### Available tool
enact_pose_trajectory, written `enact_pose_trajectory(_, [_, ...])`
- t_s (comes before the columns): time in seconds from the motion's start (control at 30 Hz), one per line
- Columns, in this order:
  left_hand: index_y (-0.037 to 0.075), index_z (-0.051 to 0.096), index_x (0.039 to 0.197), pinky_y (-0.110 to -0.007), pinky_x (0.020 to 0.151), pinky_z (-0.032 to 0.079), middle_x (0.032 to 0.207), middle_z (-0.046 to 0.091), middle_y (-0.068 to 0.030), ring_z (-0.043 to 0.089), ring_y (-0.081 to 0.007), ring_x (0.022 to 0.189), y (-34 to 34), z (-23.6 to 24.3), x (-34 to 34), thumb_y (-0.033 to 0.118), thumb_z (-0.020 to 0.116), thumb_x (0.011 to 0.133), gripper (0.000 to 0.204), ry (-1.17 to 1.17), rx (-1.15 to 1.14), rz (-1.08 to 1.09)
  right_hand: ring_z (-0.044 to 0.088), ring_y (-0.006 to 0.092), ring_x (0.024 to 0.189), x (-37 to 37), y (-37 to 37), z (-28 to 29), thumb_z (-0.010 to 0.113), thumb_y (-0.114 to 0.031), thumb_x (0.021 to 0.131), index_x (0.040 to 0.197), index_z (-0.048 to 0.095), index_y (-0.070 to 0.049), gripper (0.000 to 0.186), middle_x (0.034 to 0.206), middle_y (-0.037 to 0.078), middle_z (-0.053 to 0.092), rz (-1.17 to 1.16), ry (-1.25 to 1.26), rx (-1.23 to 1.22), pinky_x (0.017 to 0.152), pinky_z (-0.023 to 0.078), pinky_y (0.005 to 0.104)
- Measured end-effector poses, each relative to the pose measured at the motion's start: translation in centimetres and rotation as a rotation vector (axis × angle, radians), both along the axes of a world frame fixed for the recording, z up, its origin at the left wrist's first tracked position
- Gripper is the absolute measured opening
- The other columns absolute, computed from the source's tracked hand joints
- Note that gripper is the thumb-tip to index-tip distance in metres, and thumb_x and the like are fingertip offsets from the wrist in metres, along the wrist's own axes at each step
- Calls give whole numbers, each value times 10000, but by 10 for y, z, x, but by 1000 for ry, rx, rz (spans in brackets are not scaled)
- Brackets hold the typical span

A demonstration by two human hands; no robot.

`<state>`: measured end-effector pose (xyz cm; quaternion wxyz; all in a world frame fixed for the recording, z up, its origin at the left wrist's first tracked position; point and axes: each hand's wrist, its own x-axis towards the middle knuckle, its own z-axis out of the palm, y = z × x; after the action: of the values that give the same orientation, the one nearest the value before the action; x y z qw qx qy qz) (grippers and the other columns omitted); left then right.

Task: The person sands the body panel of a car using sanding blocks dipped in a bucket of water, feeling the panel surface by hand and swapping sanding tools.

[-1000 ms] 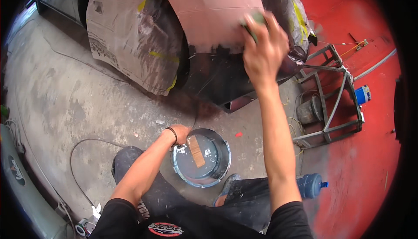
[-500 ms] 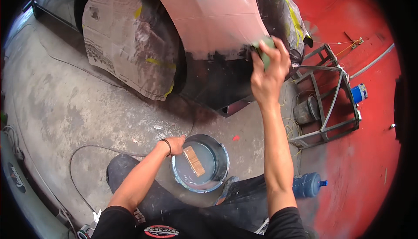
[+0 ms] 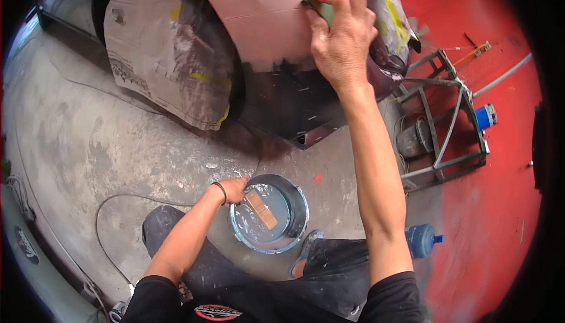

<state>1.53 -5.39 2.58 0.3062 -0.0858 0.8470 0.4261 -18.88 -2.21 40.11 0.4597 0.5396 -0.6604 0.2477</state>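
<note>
My right hand is closed around a green sanding block and holds it against the pinkish filler patch on a dark car panel. Below the patch the panel is black with scratches. Lower down, my left hand grips the far left rim of a round bucket; its fingertips are partly hidden. Cloudy water stands in the bucket, and a tan rectangular block lies in it.
Newspaper and yellow tape cover the wheel left of the panel. To the right stand a metal frame, a dark pail and a blue can. A blue water jug lies by my right arm. A cable crosses the floor.
My right hand has moved the sanding block up and left, from the patch's lower right edge to higher on the filler. My left hand stays at the bucket's rim; the water looks more disturbed.
</note>
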Motion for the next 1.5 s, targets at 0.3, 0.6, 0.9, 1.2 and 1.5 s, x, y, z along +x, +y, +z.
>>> enact_pose_trajectory(0.3, [-128,747,1319,-452,631,669,1134,827,-291,839,-365,760,-6,20,-23,167,689,998,439,-138,-80,-69,692,455,1196,123,198,-238,839,-159,897,1217,739,-126,336,1236,179,733,-184,-872,678,1034,540,598])
enact_pose_trajectory(0.6, [-2,799,1343,-523,1086,608,1311,811,-251,776,-422,1260,16,29,-11,351,687,1028,486,55,-395,-66,702,447,1287,142,227,-423,836,-255,947,1423,703,-186,499,1500,233,637,-324,-1040,1267,1114,573,554])
enact_pose_trajectory(0.9, [51,557,1672,-489,1235,511,1620,645,-241,632,-376,1497,75,75,64,271,685,1147,584,600,434,891,782,319,1208,59,227,-279,774,-408,1103,1461,669,-26,534,1330,163,778,433,-1984,772,1007,650,471])
enact_pose_trajectory(1.2, [93,252,1831,-346,951,619,1582,622,-80,688,-150,1196,149,97,12,362,802,1094,958,934,1371,1158,842,346,1039,41,185,-277,522,-489,1213,1486,643,-36,542,1340,176,801,1173,-3075,203,814,744,489])
enact_pose_trajectory(1.5, [67,391,1756,-316,1016,608,1348,727,-71,690,-103,1049,133,160,-49,272,783,1114,779,1129,1086,1381,770,251,863,-12,148,-279,589,-491,1202,1288,737,-20,501,1169,182,810,894,-2069,480,760,657,419])
